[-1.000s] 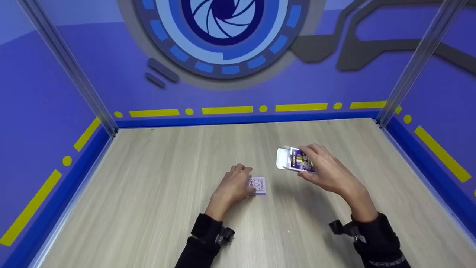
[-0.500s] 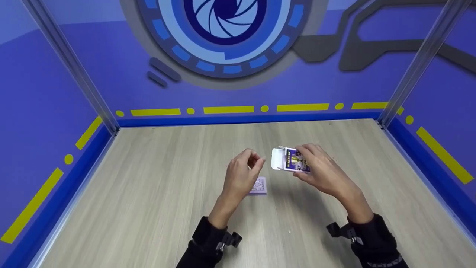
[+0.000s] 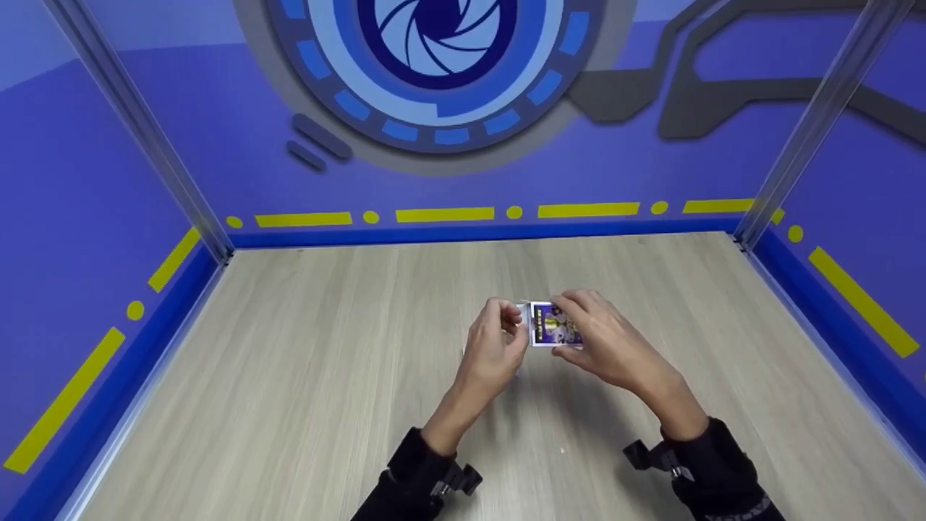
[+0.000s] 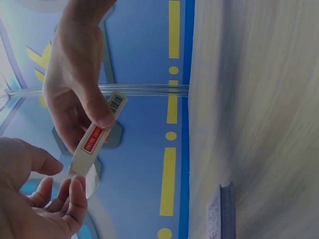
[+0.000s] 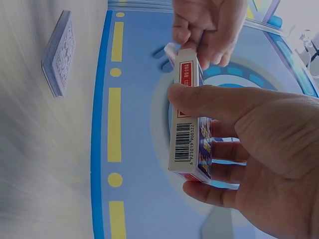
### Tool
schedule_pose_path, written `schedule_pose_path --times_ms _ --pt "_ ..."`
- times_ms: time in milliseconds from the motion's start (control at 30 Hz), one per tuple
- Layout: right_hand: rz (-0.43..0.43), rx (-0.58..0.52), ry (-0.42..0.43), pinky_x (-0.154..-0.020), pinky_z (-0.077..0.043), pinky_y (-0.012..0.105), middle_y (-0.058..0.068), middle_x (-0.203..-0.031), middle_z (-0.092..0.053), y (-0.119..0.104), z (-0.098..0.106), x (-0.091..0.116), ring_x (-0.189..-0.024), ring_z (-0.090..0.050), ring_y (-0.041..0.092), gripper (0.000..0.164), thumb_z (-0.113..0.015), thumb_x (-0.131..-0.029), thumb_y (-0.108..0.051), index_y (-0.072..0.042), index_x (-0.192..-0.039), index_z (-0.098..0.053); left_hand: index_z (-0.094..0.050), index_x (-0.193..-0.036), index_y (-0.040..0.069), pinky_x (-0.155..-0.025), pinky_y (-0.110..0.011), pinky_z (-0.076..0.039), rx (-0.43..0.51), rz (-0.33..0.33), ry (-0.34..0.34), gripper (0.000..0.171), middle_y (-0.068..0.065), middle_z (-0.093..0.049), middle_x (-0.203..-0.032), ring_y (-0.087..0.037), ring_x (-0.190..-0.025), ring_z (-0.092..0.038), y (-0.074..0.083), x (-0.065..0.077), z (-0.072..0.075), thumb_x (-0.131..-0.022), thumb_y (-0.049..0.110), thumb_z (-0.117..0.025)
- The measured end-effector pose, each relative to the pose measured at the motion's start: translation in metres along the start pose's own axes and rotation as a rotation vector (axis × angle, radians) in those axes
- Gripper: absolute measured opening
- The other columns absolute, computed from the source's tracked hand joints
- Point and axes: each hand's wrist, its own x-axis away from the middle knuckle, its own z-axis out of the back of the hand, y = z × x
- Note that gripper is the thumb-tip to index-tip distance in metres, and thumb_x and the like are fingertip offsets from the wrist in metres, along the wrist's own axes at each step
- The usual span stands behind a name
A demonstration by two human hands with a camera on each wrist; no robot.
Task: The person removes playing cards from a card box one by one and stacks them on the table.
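Fingers of the right hand (image 3: 615, 344): grasping, thumb on one narrow side of the small card box (image 3: 548, 325), the others across the opposite side. Fingers of the left hand (image 3: 490, 347): curved at the flap (image 4: 92, 181) end; I cannot tell from my station whether they pinch it. Box held above the table (image 3: 325, 362), between both hands. I judge it light, stiff at the edges, easily crushed on its broad faces and slightly slippery; I would take hold by the narrow sides and spare the flap, which may crease. Materials noted: thin, smooth paperboard, pale side with barcode and red label, purple printed face; deck of cards (image 5: 60, 57), a flat rectangular block with patterned top, on pale wood-grain table
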Motion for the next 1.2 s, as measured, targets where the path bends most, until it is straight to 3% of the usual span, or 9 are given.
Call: schedule_pose_path --times_ms 233,400,667,933,1067,1200 --pt "0.06 0.021 -0.007 -0.095 -0.051 0.049 0.017 -0.129 -0.059 -0.005 -0.004 -0.001 -0.115 -0.058 0.033 0.071 -0.093 -0.077 -0.019 -0.001 -0.137 -0.059 -0.052 -0.11 0.006 -0.074 -0.024 -0.05 0.076 0.134 -0.053 0.023 -0.003 -0.058 -0.098 -0.01 -0.085 -0.056 -0.006 -0.002 0.002 -0.095 0.001 -0.069" --pt "0.081 0.022 0.003 -0.094 -0.051 0.048 0.015 -0.127 -0.059 -0.006 -0.005 -0.001 -0.113 -0.058 0.031 0.072 -0.095 -0.075 -0.016 -0.001 -0.137 -0.059 -0.053 -0.109 0.007 -0.075 -0.024 -0.05 0.075 0.195 -0.071 0.023 -0.002 -0.059 -0.098 -0.01 -0.085 -0.056 -0.007 -0.003 0.003 -0.095 0.004 -0.071" --pt "0.11 0.04 0.008 -0.094 -0.052 0.049 0.015 -0.126 -0.06 -0.006 -0.008 -0.001 -0.112 -0.059 0.031 0.074 -0.096 -0.072 -0.014 -0.002 -0.135 -0.06 -0.055 -0.105 0.007 -0.073 -0.023 -0.051 0.08 0.226 -0.071 0.028 -0.001 -0.061 -0.094 -0.01 -0.084 -0.058 -0.011 -0.004 0.005 -0.09 0.001 -0.077" --pt "0.079 0.049 -0.021 -0.096 -0.051 0.049 0.016 -0.127 -0.059 -0.004 -0.011 -0.001 -0.114 -0.058 0.032 0.073 -0.095 -0.074 -0.016 -0.001 -0.135 -0.059 -0.053 -0.115 0.006 -0.072 -0.027 -0.055 0.083 0.287 -0.069 0.034 -0.003 -0.068 -0.096 -0.013 -0.086 -0.065 -0.01 -0.005 0.008 -0.09 -0.001 -0.075" --pt "0.055 0.049 -0.029 -0.096 -0.05 0.05 0.016 -0.127 -0.06 -0.004 -0.011 -0.001 -0.115 -0.058 0.032 0.072 -0.095 -0.075 -0.018 0.0 -0.135 -0.059 -0.051 -0.122 0.004 -0.073 -0.03 -0.056 0.118 0.282 -0.039 0.041 -0.008 -0.074 -0.097 -0.016 -0.087 -0.071 -0.008 -0.005 0.012 -0.088 -0.004 -0.073" --pt "0.037 0.04 -0.042 -0.097 -0.051 0.049 0.016 -0.128 -0.06 -0.005 -0.01 -0.002 -0.116 -0.058 0.032 0.072 -0.094 -0.076 -0.019 -0.001 -0.136 -0.058 -0.05 -0.125 0.003 -0.07 -0.03 -0.055 0.14 0.272 -0.009 0.045 -0.008 -0.071 -0.098 -0.017 -0.085 -0.07 -0.006 -0.004 0.014 -0.087 -0.003 -0.075"
